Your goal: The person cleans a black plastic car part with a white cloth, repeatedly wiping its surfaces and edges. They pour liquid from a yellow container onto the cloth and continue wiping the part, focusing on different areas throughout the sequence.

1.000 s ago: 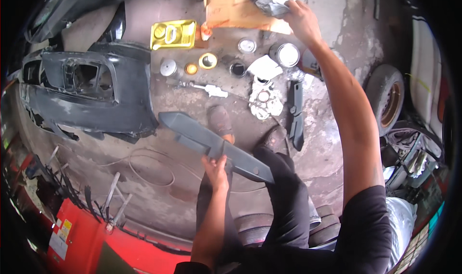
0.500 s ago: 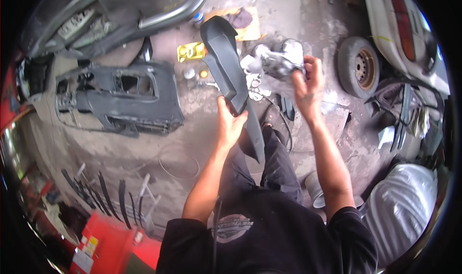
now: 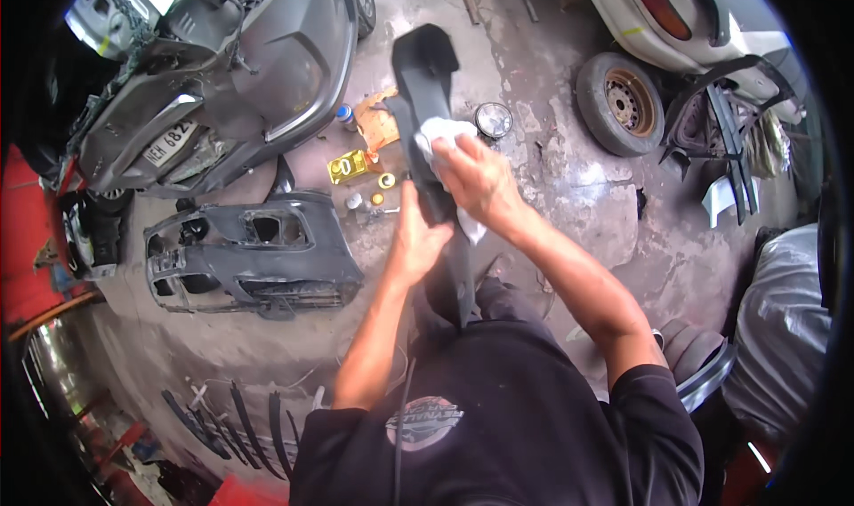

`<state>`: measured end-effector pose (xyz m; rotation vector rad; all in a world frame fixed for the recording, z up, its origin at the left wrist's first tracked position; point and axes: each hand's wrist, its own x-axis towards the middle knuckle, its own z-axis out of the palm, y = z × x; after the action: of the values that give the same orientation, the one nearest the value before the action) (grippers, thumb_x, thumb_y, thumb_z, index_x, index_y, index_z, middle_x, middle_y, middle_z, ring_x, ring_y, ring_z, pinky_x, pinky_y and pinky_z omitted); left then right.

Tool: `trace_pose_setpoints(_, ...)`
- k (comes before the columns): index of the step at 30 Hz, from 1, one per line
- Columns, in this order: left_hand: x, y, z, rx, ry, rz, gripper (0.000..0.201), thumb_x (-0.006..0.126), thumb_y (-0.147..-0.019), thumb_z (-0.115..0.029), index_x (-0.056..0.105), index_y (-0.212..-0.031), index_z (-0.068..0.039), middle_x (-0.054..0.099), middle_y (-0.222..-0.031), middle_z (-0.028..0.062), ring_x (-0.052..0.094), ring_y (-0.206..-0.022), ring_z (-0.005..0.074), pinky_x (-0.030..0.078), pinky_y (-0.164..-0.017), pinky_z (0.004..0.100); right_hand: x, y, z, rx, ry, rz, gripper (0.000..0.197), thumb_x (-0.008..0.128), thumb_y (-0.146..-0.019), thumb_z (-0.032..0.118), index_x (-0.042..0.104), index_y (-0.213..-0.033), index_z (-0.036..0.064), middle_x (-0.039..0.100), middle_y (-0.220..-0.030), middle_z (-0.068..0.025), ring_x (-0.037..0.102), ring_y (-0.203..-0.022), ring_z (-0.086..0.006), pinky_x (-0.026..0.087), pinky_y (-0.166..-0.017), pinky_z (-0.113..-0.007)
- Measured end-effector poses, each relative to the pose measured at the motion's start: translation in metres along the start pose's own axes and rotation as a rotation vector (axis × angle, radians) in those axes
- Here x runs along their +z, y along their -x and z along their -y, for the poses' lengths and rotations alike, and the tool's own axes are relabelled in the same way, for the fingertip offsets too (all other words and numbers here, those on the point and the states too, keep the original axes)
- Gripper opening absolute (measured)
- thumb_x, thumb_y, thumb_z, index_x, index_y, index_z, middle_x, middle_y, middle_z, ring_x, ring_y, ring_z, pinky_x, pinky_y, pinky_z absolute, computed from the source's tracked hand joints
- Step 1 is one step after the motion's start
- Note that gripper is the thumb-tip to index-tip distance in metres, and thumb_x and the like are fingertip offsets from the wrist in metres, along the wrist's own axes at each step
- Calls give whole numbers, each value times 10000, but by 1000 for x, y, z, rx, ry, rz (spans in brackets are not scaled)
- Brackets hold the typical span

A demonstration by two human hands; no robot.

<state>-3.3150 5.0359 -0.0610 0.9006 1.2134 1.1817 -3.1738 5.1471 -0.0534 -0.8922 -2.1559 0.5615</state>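
A long dark grey plastic trim panel [image 3: 423, 66] stretches away from my body, its lower end near my waist. Around its middle my left hand [image 3: 414, 239] is closed, thumb lying along the near part. My right hand [image 3: 479, 179] is closed on a white cloth [image 3: 442, 131] and presses it to the panel's right side, above the left hand. Part of the cloth hangs below the right fingers. Both forearms reach up from the lower edge.
On the floor ahead are a yellow can [image 3: 349, 165], a blue-capped container [image 3: 345, 114] and a round tin [image 3: 493, 121]. A dark dashboard-like part [image 3: 267, 257] lies left, near a grey car [image 3: 294, 70]. Rightward are a wheel [image 3: 620, 106], a white car [image 3: 654, 35] and a silver cover [image 3: 778, 328].
My right hand has come left from beside the panel onto its surface, with the white cloth. The left hand keeps its hold. The view has shifted.
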Motion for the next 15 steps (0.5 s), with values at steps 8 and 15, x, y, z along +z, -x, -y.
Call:
trace_pose_setpoints(8,79,31,-8,1,-200,-76,632,613,-798,117,407,-1383,-4,617,-1201,127,623,-1136,198,520,-963,339,-71,49,19,-121,83,74,306,737,-807,25,735,-1112,44,642,-971,-155,714,-882,-386,593,-731,-487)
trace_pose_setpoints(15,128,61,-24,77,-402,-146,563,616,-813,73,459,-1348,-7,674,-1072,186,692,-1035,271,545,-900,394,-124,24,10,-182,133,75,247,688,-865,36,697,-1112,54,615,-957,-168,691,-775,-398,570,-653,-485)
